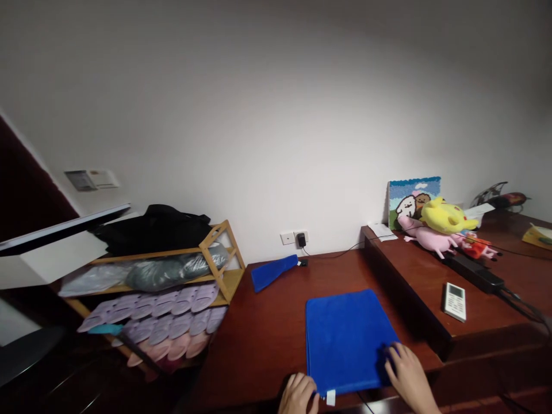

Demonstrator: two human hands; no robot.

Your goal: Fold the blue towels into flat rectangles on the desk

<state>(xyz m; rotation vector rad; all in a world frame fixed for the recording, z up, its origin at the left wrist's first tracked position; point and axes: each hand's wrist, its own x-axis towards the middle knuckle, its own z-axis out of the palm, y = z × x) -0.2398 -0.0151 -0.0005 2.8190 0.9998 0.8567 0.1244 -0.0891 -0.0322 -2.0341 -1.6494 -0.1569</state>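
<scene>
A blue towel, folded into a flat, nearly square stack, lies on the reddish-brown wooden desk. A small white tag sticks out at its near edge. At the near left corner of the towel is my left hand, its fingers curled in against the cloth. My right hand rests by the near right edge, fingers bent and somewhat apart, fingertips touching the towel. A second, narrow folded blue cloth lies farther back on the desk, near the wall.
On the raised desk section at right sit a white remote, a black power adapter, plush toys and a fluffy dog picture. A charger is plugged into the wall. A wooden rack with slippers stands left.
</scene>
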